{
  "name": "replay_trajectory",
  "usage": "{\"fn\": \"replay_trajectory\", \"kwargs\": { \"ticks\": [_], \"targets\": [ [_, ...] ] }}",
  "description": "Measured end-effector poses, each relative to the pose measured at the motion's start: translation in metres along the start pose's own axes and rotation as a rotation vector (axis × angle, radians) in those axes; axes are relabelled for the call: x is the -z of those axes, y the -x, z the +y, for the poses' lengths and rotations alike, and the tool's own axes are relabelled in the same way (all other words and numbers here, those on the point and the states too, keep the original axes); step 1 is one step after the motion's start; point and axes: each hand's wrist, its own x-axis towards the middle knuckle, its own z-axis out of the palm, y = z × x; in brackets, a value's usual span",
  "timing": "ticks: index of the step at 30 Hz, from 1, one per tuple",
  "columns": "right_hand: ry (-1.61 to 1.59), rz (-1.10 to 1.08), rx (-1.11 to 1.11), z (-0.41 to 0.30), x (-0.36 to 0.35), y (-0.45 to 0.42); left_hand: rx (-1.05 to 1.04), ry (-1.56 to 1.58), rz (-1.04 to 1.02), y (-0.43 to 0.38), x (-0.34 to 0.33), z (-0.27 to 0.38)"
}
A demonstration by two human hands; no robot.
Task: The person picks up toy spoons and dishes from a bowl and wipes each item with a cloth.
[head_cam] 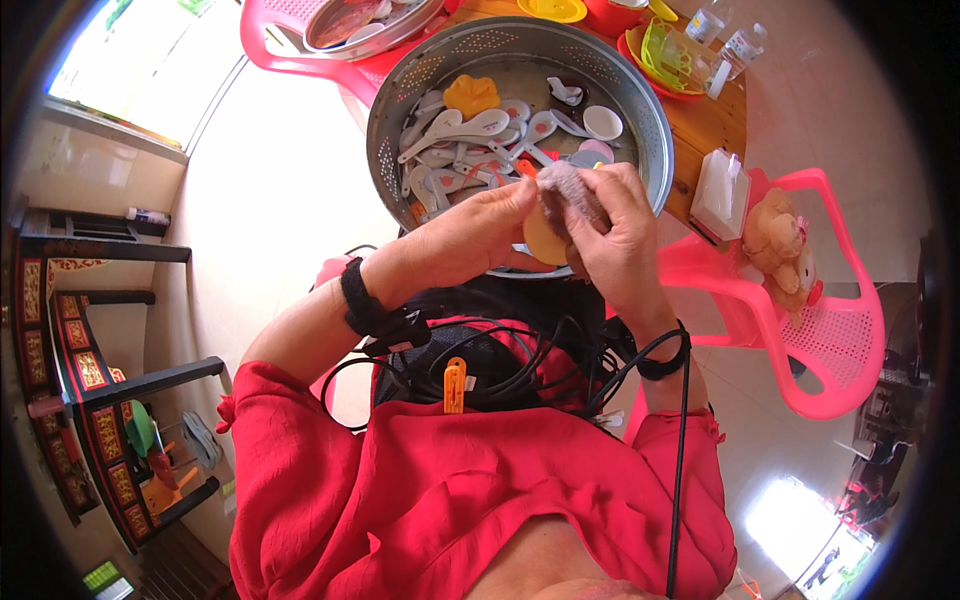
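Observation:
My left hand (480,225) grips a round pale-yellow item (544,238), mostly covered by fingers and cloth, so its exact kind is unclear. Pressed against that item is a greyish-brown cloth (568,189), pinched in my right hand (624,232). Both hands are over the near rim of a large round metal basin (658,142) with perforated sides. Inside it lie many white spoons (469,126) in a heap, a yellow flower-shaped piece (471,96), a small white bowl (602,123) and a dark cup (574,105) with a white spoon in it.
A wooden table (694,124) bears stacked colourful plates (652,71), plastic bottles (742,49) and a tissue box (720,195). On the right, a pink plastic chair (832,352) carries a plush toy (776,244). Black cables (517,367) lie across my lap. Another metal basin (397,37) stands beyond.

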Motion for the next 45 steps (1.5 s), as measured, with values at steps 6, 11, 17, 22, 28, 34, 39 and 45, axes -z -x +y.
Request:
{"fn": "replay_trajectory", "kwargs": {
  "ticks": [6, 11, 17, 22, 28, 34, 39, 45],
  "targets": [
    [-0.05, -0.249, 0.117, -0.005, -0.006, 0.007, 0.089, 0.406, -0.047, -0.006, 0.006, 0.009],
    [0.089, -0.347, 0.205, -0.01, 0.005, 0.006, 0.058, 0.246, -0.007, -0.003, 0.025, 0.003],
    [0.131, -0.193, 0.139, 0.002, 0.026, 0.001, 0.022, 0.376, 0.028, -0.003, 0.022, 0.019],
    [0.091, -0.028, -0.051, 0.008, 0.031, -0.007, 0.038, 0.292, 0.01, 0.002, 0.017, 0.02],
    [0.192, 0.023, 0.049, 0.01, 0.007, -0.005, 0.085, 0.234, -0.017, -0.003, 0.001, 0.007],
    [-0.003, -0.328, 0.245, 0.008, -0.006, 0.003, 0.079, 0.313, 0.025, -0.004, 0.012, 0.014],
    [0.072, -0.199, 0.231, 0.0, -0.013, 0.005, 0.082, 0.275, 0.042, -0.003, 0.02, 0.014],
    [0.335, 0.188, -0.022, 0.019, -0.003, 0.0, 0.119, 0.221, 0.027, -0.003, -0.001, 0.01]
  ]
}}
